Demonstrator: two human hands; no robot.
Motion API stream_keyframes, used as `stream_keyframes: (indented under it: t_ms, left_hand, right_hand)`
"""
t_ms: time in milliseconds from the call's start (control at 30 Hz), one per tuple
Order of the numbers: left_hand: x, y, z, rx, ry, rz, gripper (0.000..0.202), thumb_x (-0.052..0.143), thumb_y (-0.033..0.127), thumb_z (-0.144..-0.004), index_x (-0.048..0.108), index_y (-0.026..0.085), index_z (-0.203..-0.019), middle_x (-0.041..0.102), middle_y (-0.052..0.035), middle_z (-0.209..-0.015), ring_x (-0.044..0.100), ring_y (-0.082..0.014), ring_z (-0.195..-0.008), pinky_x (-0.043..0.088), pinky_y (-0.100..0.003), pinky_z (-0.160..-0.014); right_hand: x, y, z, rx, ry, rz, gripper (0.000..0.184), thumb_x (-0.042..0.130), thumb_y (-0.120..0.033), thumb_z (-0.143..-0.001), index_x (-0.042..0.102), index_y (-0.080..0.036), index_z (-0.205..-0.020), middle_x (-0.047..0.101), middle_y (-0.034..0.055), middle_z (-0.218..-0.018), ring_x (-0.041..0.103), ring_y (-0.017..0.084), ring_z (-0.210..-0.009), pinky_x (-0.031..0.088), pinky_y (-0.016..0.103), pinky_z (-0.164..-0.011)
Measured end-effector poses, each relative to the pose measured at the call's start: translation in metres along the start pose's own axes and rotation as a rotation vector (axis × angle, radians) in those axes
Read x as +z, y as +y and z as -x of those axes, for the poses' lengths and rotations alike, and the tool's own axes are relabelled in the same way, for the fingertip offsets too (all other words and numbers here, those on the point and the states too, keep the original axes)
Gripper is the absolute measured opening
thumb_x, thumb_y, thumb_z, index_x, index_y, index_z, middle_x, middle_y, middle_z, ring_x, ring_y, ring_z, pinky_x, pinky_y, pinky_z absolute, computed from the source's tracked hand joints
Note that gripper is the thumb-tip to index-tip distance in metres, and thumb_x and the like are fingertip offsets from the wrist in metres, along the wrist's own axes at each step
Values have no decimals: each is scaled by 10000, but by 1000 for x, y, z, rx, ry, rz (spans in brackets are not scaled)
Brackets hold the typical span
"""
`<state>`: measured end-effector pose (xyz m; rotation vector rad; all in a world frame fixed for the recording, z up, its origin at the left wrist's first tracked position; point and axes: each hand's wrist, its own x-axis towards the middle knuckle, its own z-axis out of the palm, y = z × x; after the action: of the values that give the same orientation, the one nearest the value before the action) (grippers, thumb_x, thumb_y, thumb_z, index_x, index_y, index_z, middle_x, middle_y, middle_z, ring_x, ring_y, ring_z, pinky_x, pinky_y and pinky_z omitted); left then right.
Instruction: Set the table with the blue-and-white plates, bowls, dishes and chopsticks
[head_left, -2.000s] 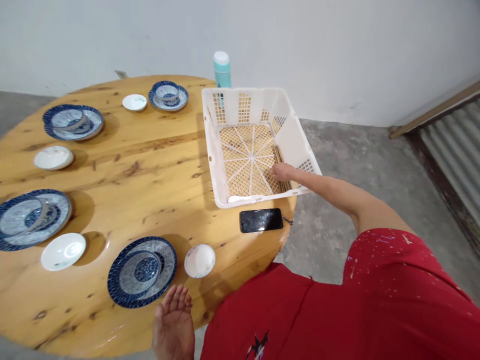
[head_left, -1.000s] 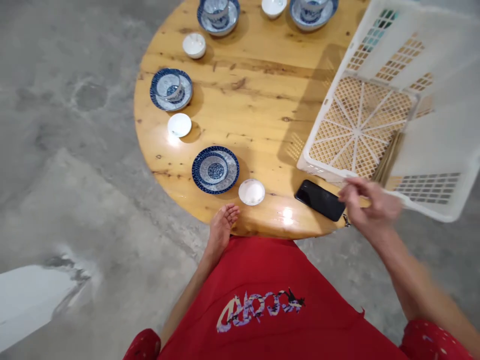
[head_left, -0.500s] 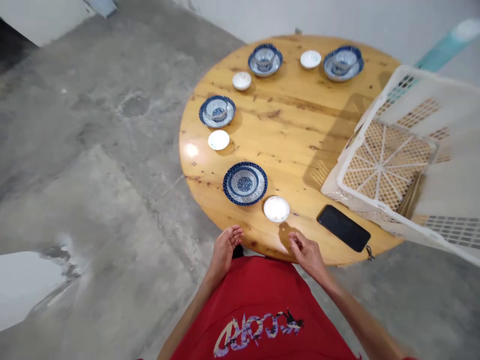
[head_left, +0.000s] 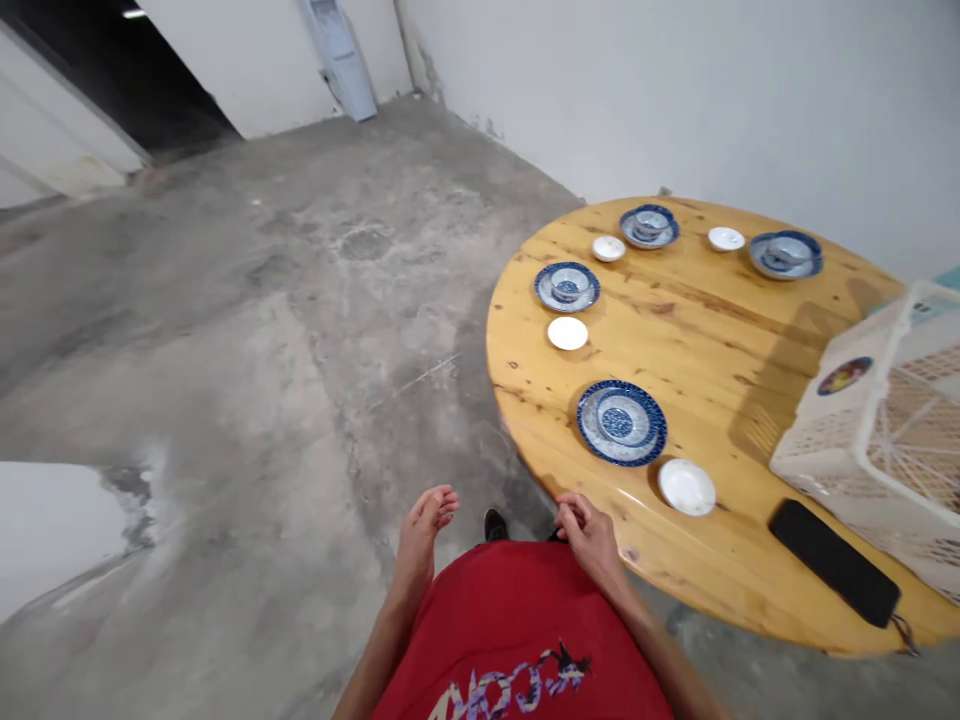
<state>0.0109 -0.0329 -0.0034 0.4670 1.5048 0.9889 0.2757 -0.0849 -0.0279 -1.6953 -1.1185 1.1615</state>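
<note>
Left hand (head_left: 424, 520) over floor (head_left: 262, 400), fingers apart, nothing held. Right hand (head_left: 589, 532) curled by table (head_left: 705, 400) edge; can't tell whether fingertips meet. On table nearby: blue-rimmed plate (head_left: 655, 428), small white bowl (head_left: 686, 487) beside it. Likely light, hard, slippery, easy to break; best held by rims.

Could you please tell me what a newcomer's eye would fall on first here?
Probably the wooden table on the right, with four blue-and-white plates near its edge, each holding a bowl. Then perhaps the red shirt at bottom centre, with the left hand and right hand just above it in view. At the right edge sits a cropped white basket.
</note>
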Motion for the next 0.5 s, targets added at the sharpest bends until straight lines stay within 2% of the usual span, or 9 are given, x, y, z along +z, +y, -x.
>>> stream_keyframes:
  t_ms: [100,167,233,367,500]
  left_hand:
    - [-41,8,-10,25,114,26,606,810,613,-599,711,136,-959,737,-115,-946,687,-202,-846,487,-291,-754]
    - [-54,12,-15,31,162,38,614,802,631,-595,707,141,-952,736,-110,-941,686,-201,-845,493,-298,-763]
    - [-60,16,-20,43,162,15,605,775,643,-629,705,145,-966,733,-114,-961,689,-210,-860,500,-310,-772]
    - [-60,30,-43,93,57,-125,506,753,585,-711,711,165,-990,727,-120,-964,690,-254,-940,522,-350,-802]
    - [-55,59,-94,116,62,-171,358,712,479,-833,701,199,-1055,702,-119,-1055,660,-263,-1025,543,-380,-853]
  right_hand:
    - [41,-14,-19,-125,-158,137,262,466,-400,-937,635,-214,-1012,666,16,-700,650,183,-598,516,279,-595]
    - [60,-27,-31,-201,-216,222,230,459,-339,-935,639,-215,-1007,664,10,-703,639,175,-607,495,273,-617]
    - [74,-38,-45,-241,-248,276,219,448,-301,-935,638,-216,-1003,667,8,-711,638,174,-627,480,272,-638]
    - [97,-54,-77,-237,-281,331,220,447,-276,-924,645,-212,-995,682,14,-736,643,180,-661,461,272,-645]
    - [123,-64,-119,-210,-292,317,221,449,-256,-913,648,-201,-994,664,10,-704,629,171,-634,450,264,-632]
